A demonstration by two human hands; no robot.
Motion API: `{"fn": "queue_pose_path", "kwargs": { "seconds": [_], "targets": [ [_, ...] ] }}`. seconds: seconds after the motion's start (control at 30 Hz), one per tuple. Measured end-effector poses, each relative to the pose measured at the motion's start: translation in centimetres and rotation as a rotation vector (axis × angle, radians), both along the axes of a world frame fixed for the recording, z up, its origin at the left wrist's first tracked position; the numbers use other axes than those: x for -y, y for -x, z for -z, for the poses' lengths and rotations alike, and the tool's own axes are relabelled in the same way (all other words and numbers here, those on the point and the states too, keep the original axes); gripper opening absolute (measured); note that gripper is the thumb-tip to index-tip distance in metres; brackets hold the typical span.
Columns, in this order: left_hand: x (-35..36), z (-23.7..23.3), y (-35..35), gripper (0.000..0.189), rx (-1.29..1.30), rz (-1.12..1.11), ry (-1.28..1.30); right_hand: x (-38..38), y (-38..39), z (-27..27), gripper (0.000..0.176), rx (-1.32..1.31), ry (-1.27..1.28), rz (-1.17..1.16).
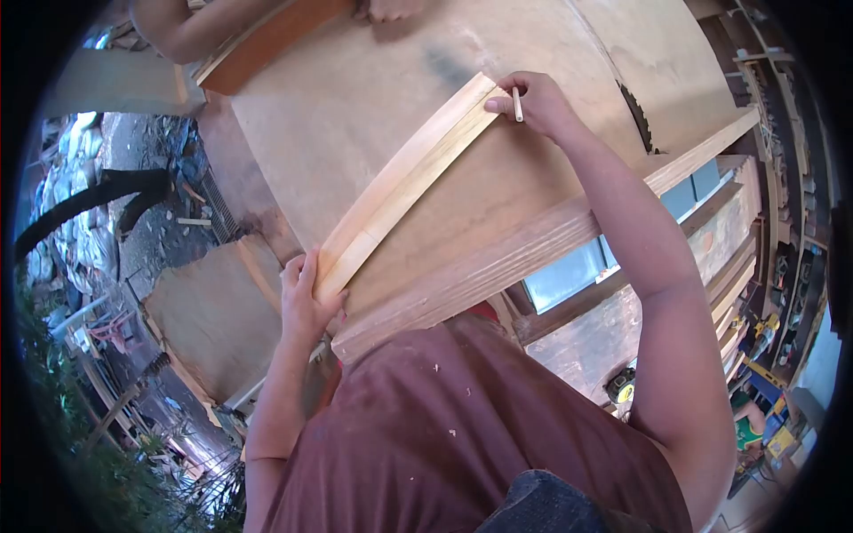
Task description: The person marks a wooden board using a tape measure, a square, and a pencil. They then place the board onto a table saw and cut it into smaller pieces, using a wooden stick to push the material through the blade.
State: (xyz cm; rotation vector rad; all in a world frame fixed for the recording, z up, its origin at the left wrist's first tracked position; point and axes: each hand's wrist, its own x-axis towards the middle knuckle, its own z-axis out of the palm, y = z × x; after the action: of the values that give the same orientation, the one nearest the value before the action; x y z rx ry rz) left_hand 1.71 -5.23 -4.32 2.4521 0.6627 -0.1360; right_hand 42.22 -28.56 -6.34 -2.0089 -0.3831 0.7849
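A pale wooden strip (404, 182) slants across the plywood tabletop (551, 182) in front of me, its lower end near the table's front edge. My left hand (309, 289) grips that lower end, thumb on the near side and fingers around the far side. At the upper end, my right hand (538, 102) pinches the strip between thumb and fingers. A slim pale stick, pencil-like (518, 104), pokes out from among the right hand's fingers.
A toothed saw blade (636, 115) shows in a slot in the tabletop, right of my right hand. Another person's hand (391, 9) rests at the far edge beside an orange-brown board (275, 44). Sandbags (75, 204) are stacked at left.
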Motion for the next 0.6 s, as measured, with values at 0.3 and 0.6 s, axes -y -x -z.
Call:
{"fn": "queue_pose_path", "kwargs": {
  "seconds": [0.3,0.6],
  "targets": [
    [-0.3,-0.5,-0.9,0.081,-0.01,0.113,-0.165,0.9,-1.5,-0.7,0.063,0.182,0.037,-0.228],
    [-6.8,-1.4,-3.7,0.082,-0.023,0.295,-0.243,1.3,-3.6,0.6,0.053,0.607,-0.132,-0.752]
  ]
}}
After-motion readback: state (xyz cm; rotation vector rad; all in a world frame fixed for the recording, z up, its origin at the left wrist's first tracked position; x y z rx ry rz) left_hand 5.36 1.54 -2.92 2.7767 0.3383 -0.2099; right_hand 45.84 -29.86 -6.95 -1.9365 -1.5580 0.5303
